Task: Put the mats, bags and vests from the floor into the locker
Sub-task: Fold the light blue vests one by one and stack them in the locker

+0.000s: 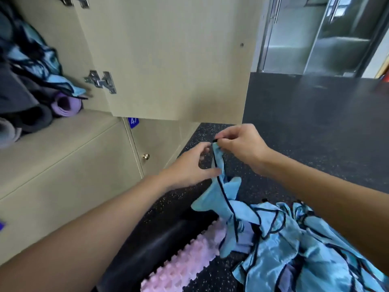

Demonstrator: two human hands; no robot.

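Light-blue vest [223, 194] held up above the floor pile [315, 249], short of the locker [73, 133].
Your right hand [242, 146] pinched its top trim; your left hand [187, 167], half-curled, touched the strap, grip uncertain. Trailing dark trim could have snagged neighbouring vests and dragged them along.

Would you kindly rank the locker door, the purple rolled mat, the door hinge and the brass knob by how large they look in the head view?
1. locker door, by far.
2. purple rolled mat and door hinge: they look about alike, so I leave them unranked.
3. brass knob, smallest.
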